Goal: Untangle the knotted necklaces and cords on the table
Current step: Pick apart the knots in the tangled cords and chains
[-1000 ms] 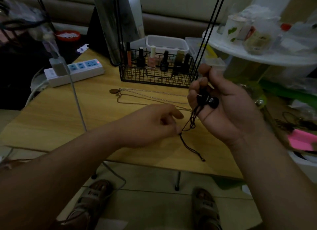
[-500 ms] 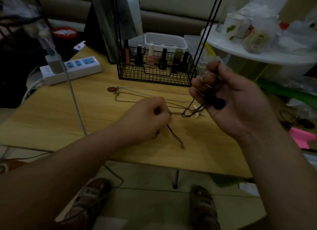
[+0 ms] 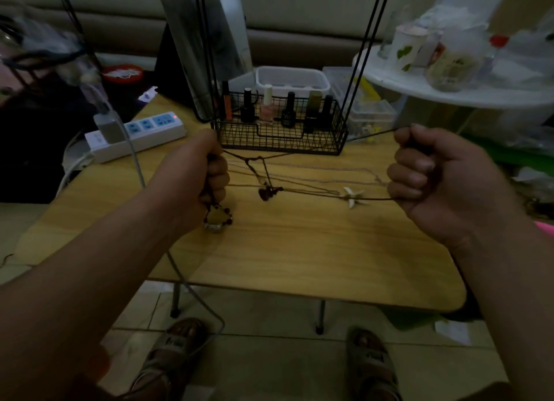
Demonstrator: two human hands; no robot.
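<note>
A dark cord necklace [image 3: 311, 149] is stretched taut above the wooden table [image 3: 299, 251] between my two fists. My left hand [image 3: 201, 173] is closed on one end, with a beaded pendant [image 3: 217, 216] hanging below it. My right hand [image 3: 425, 173] is closed on the other end, and a lower strand runs back from it. A small dark knot with beads [image 3: 268, 192] hangs from the cord near the middle. A white starfish charm [image 3: 353, 196] and thin chain necklaces [image 3: 314, 173] lie on the table under the cord.
A black wire basket [image 3: 281, 134] of nail polish bottles stands behind the cord. A white power strip [image 3: 138, 135] with a plugged cable lies at the left. A white shelf [image 3: 467, 92] with cups is at the right. Black stand rods rise behind.
My hands have moved apart, left hand leftwards and right hand rightwards, pulling the dark cord out straight. Both are now closed fists; the pendant now hangs under my left hand.
</note>
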